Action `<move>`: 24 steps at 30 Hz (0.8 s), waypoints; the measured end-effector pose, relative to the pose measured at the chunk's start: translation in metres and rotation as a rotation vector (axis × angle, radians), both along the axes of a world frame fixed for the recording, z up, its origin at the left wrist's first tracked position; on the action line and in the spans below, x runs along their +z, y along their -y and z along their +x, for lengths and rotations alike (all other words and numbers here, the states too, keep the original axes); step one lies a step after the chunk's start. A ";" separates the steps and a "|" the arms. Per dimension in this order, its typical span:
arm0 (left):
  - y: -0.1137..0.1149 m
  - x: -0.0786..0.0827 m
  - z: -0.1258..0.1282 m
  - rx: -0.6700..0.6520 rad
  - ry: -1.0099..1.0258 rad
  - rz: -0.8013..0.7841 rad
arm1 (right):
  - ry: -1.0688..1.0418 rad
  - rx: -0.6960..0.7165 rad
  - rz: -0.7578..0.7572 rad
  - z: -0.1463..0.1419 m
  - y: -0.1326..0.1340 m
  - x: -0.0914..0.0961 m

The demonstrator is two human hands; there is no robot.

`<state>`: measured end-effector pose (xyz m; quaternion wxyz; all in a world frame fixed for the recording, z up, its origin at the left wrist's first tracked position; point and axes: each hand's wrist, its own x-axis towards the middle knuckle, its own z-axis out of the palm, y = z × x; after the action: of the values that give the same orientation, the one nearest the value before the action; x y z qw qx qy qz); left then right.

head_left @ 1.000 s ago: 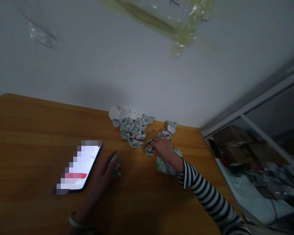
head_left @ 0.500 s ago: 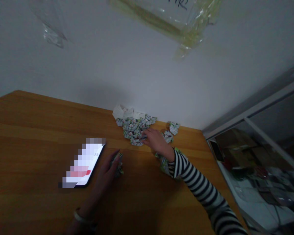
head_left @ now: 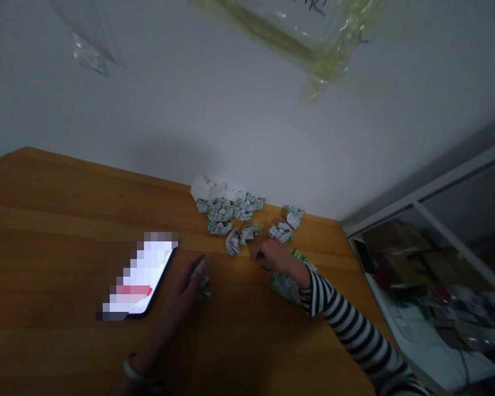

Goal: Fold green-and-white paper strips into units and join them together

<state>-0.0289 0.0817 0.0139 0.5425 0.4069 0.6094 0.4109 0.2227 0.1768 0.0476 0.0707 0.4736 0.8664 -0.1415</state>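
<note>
My left hand (head_left: 187, 286) rests low over the table, its fingers closed around a folded piece of printed paper (head_left: 205, 280). To the right, my right hand (head_left: 274, 256) has its fingers curled down near the wood; whatever they hold, if anything, is hidden. Just beyond those fingertips lies a boat-shaped folded paper (head_left: 249, 234), with another folded paper (head_left: 232, 242) beside it. Behind them is a pile of similar folded papers (head_left: 220, 210) against the wall. Partly under my right wrist sits a green and grey printed paper stack (head_left: 286, 287).
A lit phone (head_left: 142, 280) lies on the wooden table (head_left: 58, 236) left of my left hand. Two more folded papers, one of them this piece (head_left: 293, 216), are near the wall. A lower white surface (head_left: 421, 341) with clutter and a dark phone (head_left: 365, 256) stands at right.
My right hand has drawn back from the pile, toward me and to the right, its fingers now curled. Two folded papers now lie apart in front of the pile. My left hand has hardly moved.
</note>
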 end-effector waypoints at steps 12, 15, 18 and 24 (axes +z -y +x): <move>0.000 0.005 -0.002 0.013 0.031 -0.012 | -0.051 -0.285 0.153 -0.062 -0.019 -0.002; -0.001 0.003 -0.003 0.031 0.011 0.011 | -0.034 -0.273 0.040 -0.061 -0.011 -0.015; -0.002 -0.002 -0.003 0.032 -0.002 0.035 | -0.066 -0.132 -0.036 -0.051 0.010 -0.019; -0.003 -0.004 -0.003 0.037 0.000 0.058 | -0.179 0.048 -0.129 -0.034 0.010 0.002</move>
<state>-0.0316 0.0845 0.0102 0.5228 0.4109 0.6047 0.4384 0.1888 0.1666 0.0498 0.0268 0.4326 0.8695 -0.2370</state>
